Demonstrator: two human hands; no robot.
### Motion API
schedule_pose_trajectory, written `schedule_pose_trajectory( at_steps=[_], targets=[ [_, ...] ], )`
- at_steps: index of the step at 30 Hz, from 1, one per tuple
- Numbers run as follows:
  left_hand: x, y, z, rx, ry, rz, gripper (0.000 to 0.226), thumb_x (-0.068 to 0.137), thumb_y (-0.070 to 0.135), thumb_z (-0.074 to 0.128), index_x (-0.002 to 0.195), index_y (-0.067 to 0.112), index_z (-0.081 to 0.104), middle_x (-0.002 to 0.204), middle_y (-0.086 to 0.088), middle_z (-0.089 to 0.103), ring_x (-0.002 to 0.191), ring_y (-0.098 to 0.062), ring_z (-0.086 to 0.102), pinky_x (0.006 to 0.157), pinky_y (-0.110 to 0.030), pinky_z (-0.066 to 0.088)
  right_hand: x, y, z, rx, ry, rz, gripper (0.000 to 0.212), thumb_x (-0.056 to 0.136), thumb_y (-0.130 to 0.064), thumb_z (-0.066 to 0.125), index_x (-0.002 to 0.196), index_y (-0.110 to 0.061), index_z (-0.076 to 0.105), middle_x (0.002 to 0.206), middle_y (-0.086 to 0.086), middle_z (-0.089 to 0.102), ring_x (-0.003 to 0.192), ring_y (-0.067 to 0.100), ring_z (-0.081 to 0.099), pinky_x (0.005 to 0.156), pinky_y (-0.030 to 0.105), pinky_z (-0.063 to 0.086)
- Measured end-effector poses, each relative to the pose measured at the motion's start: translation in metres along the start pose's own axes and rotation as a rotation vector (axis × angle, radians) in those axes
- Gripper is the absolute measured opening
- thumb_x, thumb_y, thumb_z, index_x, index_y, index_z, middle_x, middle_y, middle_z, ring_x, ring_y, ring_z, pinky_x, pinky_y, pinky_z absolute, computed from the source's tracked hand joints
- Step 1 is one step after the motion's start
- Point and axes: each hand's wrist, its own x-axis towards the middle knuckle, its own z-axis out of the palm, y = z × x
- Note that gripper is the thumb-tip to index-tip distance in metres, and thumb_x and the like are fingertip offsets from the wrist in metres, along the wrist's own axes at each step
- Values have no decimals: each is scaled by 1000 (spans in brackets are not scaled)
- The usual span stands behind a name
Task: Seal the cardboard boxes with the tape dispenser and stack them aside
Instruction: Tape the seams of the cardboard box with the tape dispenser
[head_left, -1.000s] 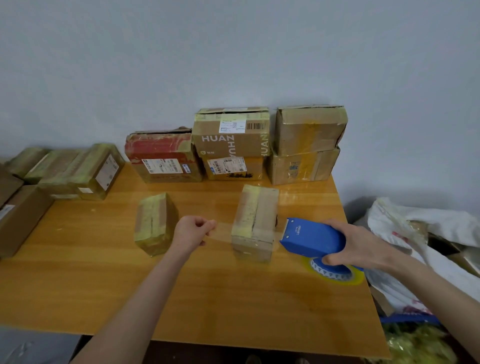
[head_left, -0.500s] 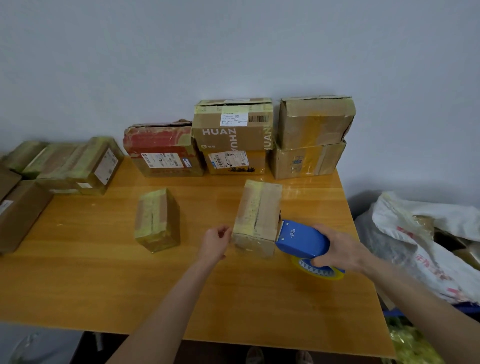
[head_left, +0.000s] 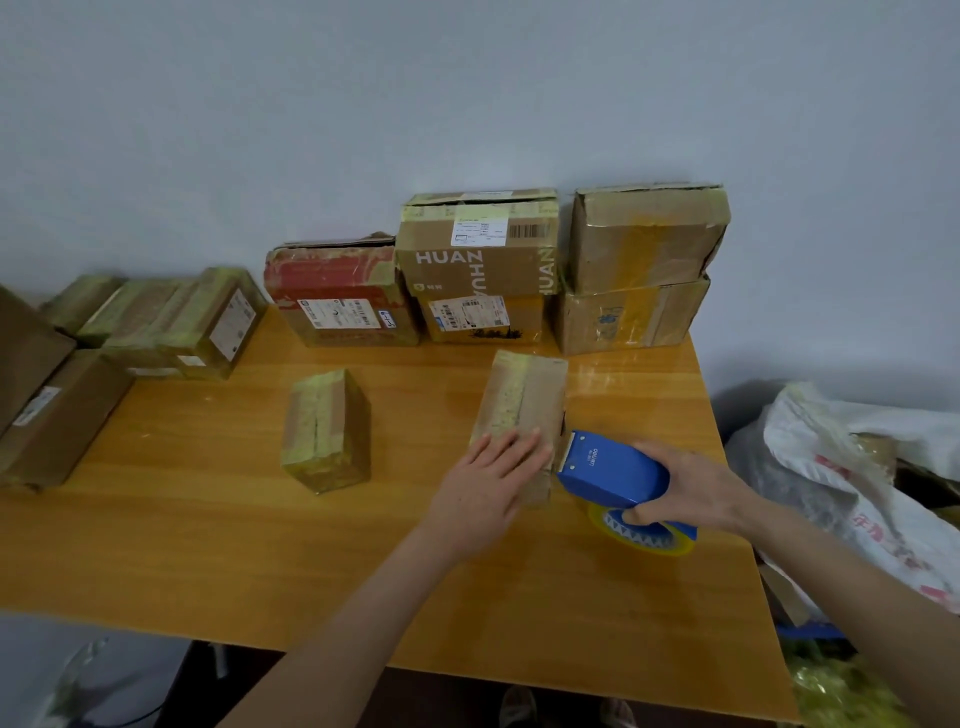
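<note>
A small cardboard box (head_left: 524, 400) with yellowish tape along its top lies in the middle of the wooden table (head_left: 218, 540). My left hand (head_left: 491, 480) lies flat on the box's near end, fingers straight, pressing down. My right hand (head_left: 691, 486) grips a blue tape dispenser (head_left: 610, 470) whose front edge touches the box's right side; its yellow tape roll (head_left: 641, 535) hangs below my fingers. A second small taped box (head_left: 324, 428) stands to the left, apart from both hands.
Taped boxes are stacked along the wall: a red-topped one (head_left: 337, 296), a HUAN box pile (head_left: 478, 265) and two more (head_left: 641, 265). More boxes (head_left: 171, 322) lie at the left edge. White plastic bags (head_left: 852, 467) sit off the table's right side.
My left hand let go of the pinched tape end and moved right onto the box, now flat on it. The dispenser came up against the box's right side.
</note>
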Motion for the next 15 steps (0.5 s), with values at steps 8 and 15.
schedule_pose_trajectory(
  at_steps=[8,15],
  targets=[
    [1,-3,3,77,-47,-37,70,99,32,36,146,38,-15,159,11,-12,147,-10,-11,118,-31,-12,-24,19,-3,143,-1,-18,70,56,-57,71,120,-52,41,105,-19,59,91,1,61,78,29,55],
    [1,-5,2,77,-37,-33,73,99,29,40,146,38,-15,159,11,-10,148,-11,-7,117,-30,-13,-28,23,-11,-116,-76,13,67,64,-53,69,123,-50,37,102,-16,60,91,7,61,78,36,54]
  ],
)
